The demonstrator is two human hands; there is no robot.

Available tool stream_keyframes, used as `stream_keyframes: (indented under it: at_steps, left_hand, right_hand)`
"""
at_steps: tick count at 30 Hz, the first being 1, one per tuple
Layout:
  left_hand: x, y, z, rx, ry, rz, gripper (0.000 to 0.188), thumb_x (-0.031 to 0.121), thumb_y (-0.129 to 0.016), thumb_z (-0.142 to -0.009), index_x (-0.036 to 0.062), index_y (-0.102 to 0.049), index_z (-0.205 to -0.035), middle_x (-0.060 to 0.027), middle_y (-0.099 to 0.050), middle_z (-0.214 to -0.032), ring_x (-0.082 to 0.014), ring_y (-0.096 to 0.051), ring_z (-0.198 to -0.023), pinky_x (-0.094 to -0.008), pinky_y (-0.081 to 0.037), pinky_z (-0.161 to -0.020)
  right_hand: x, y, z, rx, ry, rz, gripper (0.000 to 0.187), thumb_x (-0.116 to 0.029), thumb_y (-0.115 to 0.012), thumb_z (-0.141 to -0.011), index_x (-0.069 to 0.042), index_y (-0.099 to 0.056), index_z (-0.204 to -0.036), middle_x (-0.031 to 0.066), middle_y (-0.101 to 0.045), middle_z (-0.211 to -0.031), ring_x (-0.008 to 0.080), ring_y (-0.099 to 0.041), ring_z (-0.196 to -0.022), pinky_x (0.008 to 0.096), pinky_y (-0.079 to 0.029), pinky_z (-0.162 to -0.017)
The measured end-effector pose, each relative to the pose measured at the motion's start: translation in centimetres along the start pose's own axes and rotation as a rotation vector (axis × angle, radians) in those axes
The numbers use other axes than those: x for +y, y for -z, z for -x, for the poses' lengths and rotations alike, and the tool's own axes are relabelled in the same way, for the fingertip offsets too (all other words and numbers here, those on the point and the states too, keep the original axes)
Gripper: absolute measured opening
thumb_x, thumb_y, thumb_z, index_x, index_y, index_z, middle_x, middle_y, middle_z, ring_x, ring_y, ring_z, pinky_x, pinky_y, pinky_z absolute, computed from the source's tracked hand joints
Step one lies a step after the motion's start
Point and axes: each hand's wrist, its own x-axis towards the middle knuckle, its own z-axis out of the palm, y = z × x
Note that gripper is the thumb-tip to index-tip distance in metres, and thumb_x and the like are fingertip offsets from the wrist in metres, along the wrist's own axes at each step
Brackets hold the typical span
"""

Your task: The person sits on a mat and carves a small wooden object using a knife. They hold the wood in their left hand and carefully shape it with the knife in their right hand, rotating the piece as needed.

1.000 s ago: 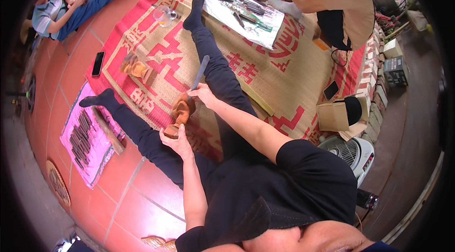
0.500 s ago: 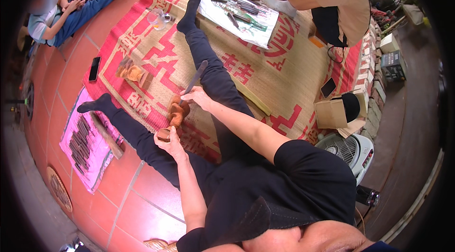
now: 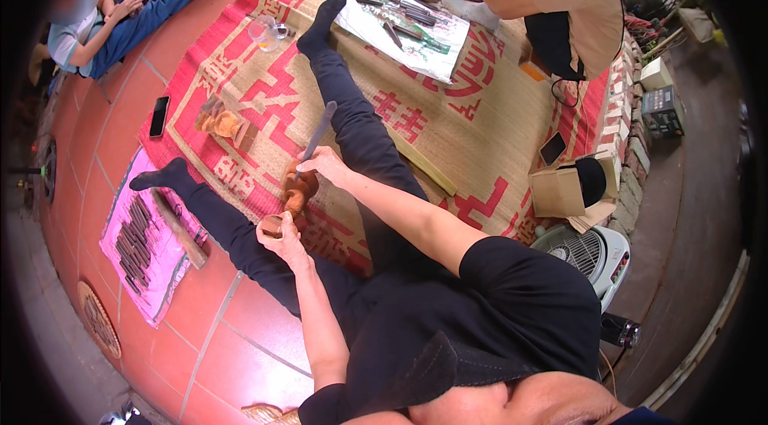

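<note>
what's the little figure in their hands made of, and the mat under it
The small figure looks like bare carved wood: warm orange-brown, matte, rounded shapes. The left hand steadies its lower end; the right hand holds a chisel over it. The mat looks like woven straw or reed, tan with red patterns.

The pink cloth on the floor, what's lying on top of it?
On the pink cloth lie rows of dark, thin tools, side by side. A wooden block rests across its edge near the person's foot. Whatever is beneath the cloth is covered.
</note>
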Motion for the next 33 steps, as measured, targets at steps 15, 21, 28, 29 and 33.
stream_keyframes:
  at_steps: [15,21,28,29,33]
  left_hand:
    - [0.9,-0.3,-0.1,0.009,0.014,-0.077,0.070,0.025,-0.077,-0.079,0.0111,-0.032,-0.131,-0.0071,-0.049,-0.109,-0.0117,-0.052,-0.080,-0.0227,-0.042,-0.056]
    - [1.1,-0.1,-0.4,0.001,0.024,-0.057,0.072,0.022,-0.079,-0.078,0.0099,-0.032,-0.132,-0.0090,-0.049,-0.112,-0.0133,-0.053,-0.082,-0.0237,-0.043,-0.057]
    - [0.1,-0.2,-1.1,0.020,0.024,-0.086,0.076,0.022,-0.080,-0.076,0.0075,-0.033,-0.134,-0.0114,-0.044,-0.120,-0.0177,-0.053,-0.091,-0.0266,-0.046,-0.063]
    - [0.4,-0.1,-1.0,0.013,0.037,-0.081,0.076,0.022,-0.080,-0.076,0.0071,-0.033,-0.134,-0.0113,-0.043,-0.120,-0.0178,-0.053,-0.092,-0.0269,-0.047,-0.063]
    - [0.4,0.0,-1.2,0.001,0.012,-0.079,0.076,0.020,-0.080,-0.076,0.0066,-0.033,-0.133,-0.0107,-0.042,-0.120,-0.0180,-0.053,-0.091,-0.0273,-0.047,-0.064]
  right_hand:
    - [-0.2,-0.4,-0.2,0.067,-0.042,-0.080,0.020,-0.007,-0.073,-0.074,-0.002,-0.066,-0.093,0.0045,-0.065,-0.079,0.0145,-0.061,-0.068,0.0270,-0.046,-0.064]
    - [-0.6,-0.9,0.0,0.133,-0.058,-0.105,0.018,-0.001,-0.073,-0.072,0.000,-0.065,-0.088,0.0076,-0.067,-0.081,0.0165,-0.062,-0.069,0.0301,-0.049,-0.069]
    - [-0.5,-0.5,-0.6,0.151,-0.069,-0.067,0.013,0.001,-0.070,-0.074,0.000,-0.065,-0.086,0.0045,-0.066,-0.079,0.0140,-0.060,-0.071,0.0264,-0.046,-0.068]
    - [-0.6,-0.3,-0.6,0.147,-0.113,-0.112,0.013,0.000,-0.071,-0.074,0.000,-0.065,-0.086,0.0042,-0.066,-0.079,0.0137,-0.060,-0.071,0.0266,-0.046,-0.068]
    - [-0.9,-0.5,-0.7,0.087,-0.106,-0.096,0.019,-0.007,-0.073,-0.073,-0.002,-0.067,-0.090,0.0038,-0.067,-0.083,0.0136,-0.061,-0.077,0.0282,-0.046,-0.073]
